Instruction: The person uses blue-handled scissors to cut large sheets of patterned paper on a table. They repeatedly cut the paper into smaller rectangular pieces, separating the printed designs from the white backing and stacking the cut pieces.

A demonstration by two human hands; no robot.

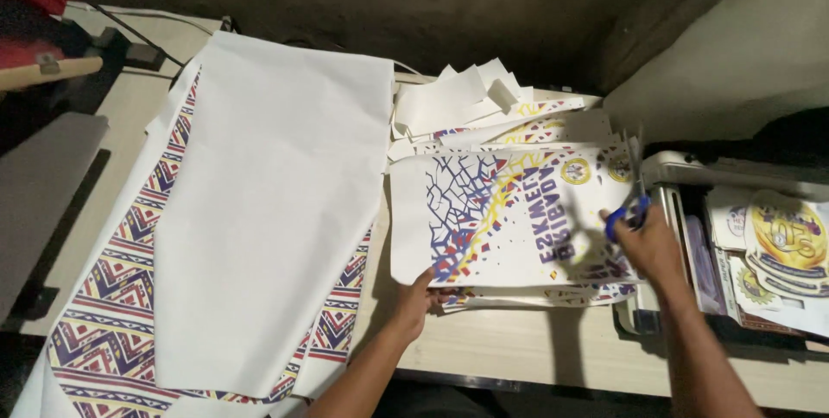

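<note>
Printed sheet (509, 219), white w/ blue crackle pattern, yellow streak & round emblems, lies on top of a stack of similar prints on the table (518, 349). Left hand (416, 301) pinches sheet's near-left corner, fingers closed on it. Right hand (648, 241) at sheet's right edge, clamped round blue-handled scissors (635, 198), blades pointing away along that edge. Left of sheet: big plain white sheet (276, 202) over zigzag-patterned fabric print (108, 332). Right of sheet: tray w/ cut-out emblems (781, 245). Beyond sheet: white offcuts (458, 98).
</note>
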